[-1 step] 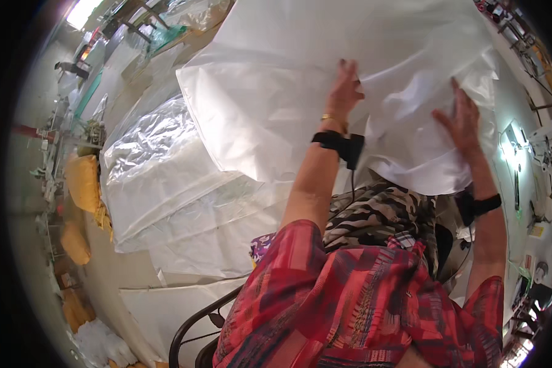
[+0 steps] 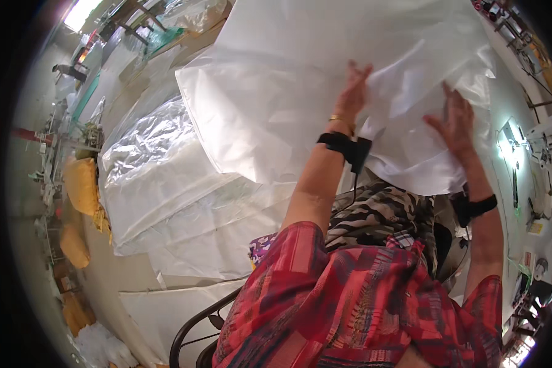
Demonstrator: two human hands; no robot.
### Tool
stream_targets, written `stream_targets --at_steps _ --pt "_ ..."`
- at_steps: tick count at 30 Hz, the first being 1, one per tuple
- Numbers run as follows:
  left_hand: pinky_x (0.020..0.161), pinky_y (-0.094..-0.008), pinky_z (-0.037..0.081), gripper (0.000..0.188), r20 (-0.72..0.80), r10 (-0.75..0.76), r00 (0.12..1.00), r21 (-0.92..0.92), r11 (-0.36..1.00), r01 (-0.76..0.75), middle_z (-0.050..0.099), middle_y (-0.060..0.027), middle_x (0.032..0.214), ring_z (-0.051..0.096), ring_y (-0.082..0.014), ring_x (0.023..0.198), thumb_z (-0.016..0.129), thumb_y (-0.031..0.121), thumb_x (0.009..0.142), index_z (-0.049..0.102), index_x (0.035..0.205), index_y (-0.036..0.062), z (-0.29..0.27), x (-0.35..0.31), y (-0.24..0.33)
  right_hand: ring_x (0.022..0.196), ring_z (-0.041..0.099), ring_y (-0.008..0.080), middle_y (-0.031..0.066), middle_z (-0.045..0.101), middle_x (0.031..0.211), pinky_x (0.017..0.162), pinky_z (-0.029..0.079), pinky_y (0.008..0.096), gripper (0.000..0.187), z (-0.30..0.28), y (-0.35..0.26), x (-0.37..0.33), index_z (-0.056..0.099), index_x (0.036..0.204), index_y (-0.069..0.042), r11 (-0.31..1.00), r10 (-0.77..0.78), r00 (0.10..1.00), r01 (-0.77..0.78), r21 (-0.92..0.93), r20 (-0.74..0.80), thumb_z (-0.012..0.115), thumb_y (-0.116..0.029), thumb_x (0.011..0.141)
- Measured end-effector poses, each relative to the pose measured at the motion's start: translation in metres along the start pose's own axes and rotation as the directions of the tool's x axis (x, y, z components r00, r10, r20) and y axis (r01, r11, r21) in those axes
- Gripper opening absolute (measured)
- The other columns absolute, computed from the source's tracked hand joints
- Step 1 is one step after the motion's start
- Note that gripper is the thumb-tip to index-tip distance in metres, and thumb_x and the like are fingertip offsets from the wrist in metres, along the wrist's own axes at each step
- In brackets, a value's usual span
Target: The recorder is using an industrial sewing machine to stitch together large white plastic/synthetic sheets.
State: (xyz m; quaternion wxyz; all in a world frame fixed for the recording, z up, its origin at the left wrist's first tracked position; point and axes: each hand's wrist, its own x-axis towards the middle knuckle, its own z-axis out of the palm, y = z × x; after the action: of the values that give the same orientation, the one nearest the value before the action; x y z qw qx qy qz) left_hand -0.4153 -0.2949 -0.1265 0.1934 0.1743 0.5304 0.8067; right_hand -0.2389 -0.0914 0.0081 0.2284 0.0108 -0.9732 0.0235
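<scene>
A large white plastic sheet (image 2: 257, 104) spreads in front of me, its near edge drooping over my lap. Over its middle is my left hand (image 2: 354, 93), fingers spread and nothing in them. My right hand (image 2: 457, 122) lies nearer the sheet's right side, thumb held apart from the fingers, also open. Between the two hands the sheet bulges in soft, shiny folds. Whether either palm presses on the plastic I cannot tell, as the fingers are a little blurred.
Left of the sheet lie more clear plastic bags (image 2: 159, 147) in layers. A yellow bundle (image 2: 83, 184) stands at the far left. On the right is a white sewing machine (image 2: 547, 136) with a lit lamp (image 2: 510, 144). A dark metal chair frame (image 2: 193, 322) is beside me.
My left hand has shifted slightly right, toward the right hand. The right hand has moved a little left. Both stay open over the sheet.
</scene>
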Motion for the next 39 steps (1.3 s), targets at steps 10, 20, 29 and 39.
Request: stream_targets --at_steps 10,20,29,39 --pt "0.111 -0.0433 0.022 0.046 0.055 0.004 0.998 0.583 0.811 -0.035 0.062 -0.0076 0.122 0.05 -0.0206 0.117 0.044 0.037 0.097 0.056 0.124 0.0014 -0.018 -0.051 -0.037 0.119 0.054 0.0347 0.0195 0.062 0.121 0.104 0.039 0.0405 0.058 -0.054 -0.057 -0.036 0.059 0.124 0.003 0.779 -0.313 0.82 -0.066 0.623 0.478 0.066 -0.041 0.087" --pt "0.056 -0.0399 0.051 0.018 -0.462 0.236 0.855 0.424 -0.788 0.447 0.066 -0.0066 0.071 0.065 -0.0248 0.064 0.057 0.027 0.086 0.071 0.08 0.0166 -0.422 -0.467 0.229 0.106 0.061 0.0309 0.0158 0.064 0.112 0.093 0.048 0.0387 0.048 -0.064 0.064 -0.047 0.06 0.124 -0.004 0.936 0.064 0.996 -0.083 0.341 0.067 0.059 -0.042 0.093" --pt "0.062 -0.0398 0.052 0.017 -0.621 0.007 0.783 0.287 -0.928 0.236 0.069 -0.0092 0.082 0.066 -0.0273 0.076 0.065 0.027 0.082 0.072 0.082 0.0119 -0.357 -0.537 0.353 0.098 0.061 0.0381 0.0224 0.066 0.1 0.087 0.048 0.0441 0.038 -0.048 0.076 -0.02 0.067 0.11 -0.003 0.93 0.076 0.994 -0.1 0.355 0.082 0.061 -0.032 0.088" --pt "0.081 -0.0466 0.051 0.035 -0.562 -0.02 0.827 0.61 -0.684 0.399 0.067 -0.0217 0.097 0.063 -0.041 0.094 0.078 0.023 0.07 0.068 0.096 0.001 -0.399 -0.423 0.339 0.11 0.057 0.0326 0.0158 0.063 0.117 0.096 0.043 0.0414 0.037 -0.039 0.082 -0.026 0.064 0.116 -0.002 0.941 0.032 0.999 -0.026 0.337 -0.01 0.061 -0.029 0.091"
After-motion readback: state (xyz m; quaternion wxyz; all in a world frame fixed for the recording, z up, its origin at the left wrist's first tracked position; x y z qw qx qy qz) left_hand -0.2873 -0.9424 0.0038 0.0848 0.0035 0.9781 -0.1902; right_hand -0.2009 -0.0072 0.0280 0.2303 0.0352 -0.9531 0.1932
